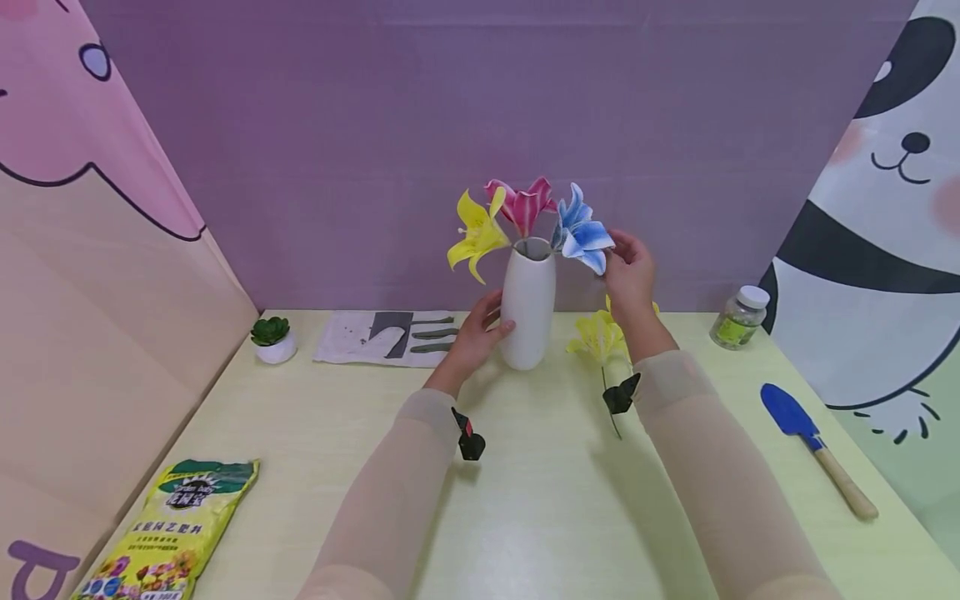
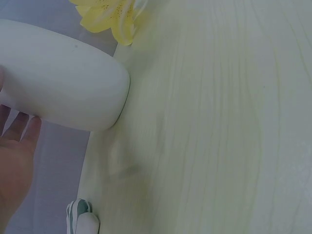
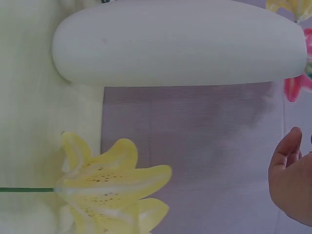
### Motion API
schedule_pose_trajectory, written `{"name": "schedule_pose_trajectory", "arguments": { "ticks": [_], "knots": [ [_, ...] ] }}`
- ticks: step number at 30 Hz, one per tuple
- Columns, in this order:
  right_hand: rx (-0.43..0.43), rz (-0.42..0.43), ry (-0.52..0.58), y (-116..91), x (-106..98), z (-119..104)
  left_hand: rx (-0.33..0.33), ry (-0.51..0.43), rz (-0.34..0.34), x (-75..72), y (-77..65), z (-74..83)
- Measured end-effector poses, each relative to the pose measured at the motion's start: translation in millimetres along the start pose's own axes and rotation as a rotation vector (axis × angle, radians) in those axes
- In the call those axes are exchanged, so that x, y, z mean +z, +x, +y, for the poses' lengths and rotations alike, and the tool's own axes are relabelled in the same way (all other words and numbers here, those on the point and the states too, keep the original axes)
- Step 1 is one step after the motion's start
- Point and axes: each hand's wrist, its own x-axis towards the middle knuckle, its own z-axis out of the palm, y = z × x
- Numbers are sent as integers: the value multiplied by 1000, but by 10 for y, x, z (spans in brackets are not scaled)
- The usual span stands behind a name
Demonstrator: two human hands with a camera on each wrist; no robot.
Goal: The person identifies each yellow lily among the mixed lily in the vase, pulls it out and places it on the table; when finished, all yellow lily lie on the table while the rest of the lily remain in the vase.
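Observation:
A white vase (image 1: pixel 528 308) stands upright near the table's back edge, holding a yellow lily (image 1: pixel 477 233), a pink lily (image 1: pixel 522 204) and a blue lily (image 1: pixel 582 233). My left hand (image 1: pixel 474 337) grips the vase from its left side, thumb in front and fingers partly behind. At the blue lily's outer petals, my right hand (image 1: pixel 632 271) pinches a petal edge between thumb and fingers; the petals partly hide the fingertips. Below that hand, a loose yellow lily (image 3: pixel 112 183) lies on the table, its thin green stem toward the front.
A small potted succulent (image 1: pixel 273 340) and a printed cloth bundle (image 1: pixel 390 337) lie back left. A yellow fertilizer bag (image 1: pixel 168 533) is front left. On the right are a lidded jar (image 1: pixel 738 318) and a blue trowel (image 1: pixel 817 450). A purple backdrop (image 1: pixel 360 150) rises behind the table.

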Motion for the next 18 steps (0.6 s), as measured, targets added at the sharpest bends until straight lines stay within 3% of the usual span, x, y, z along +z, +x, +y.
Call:
{"name": "schedule_pose_trajectory", "arguments": {
  "ticks": [18],
  "knots": [
    [9,-59,52,-258,-106,495,17,-8,-3,-12,-8,-6]
  ]
}}
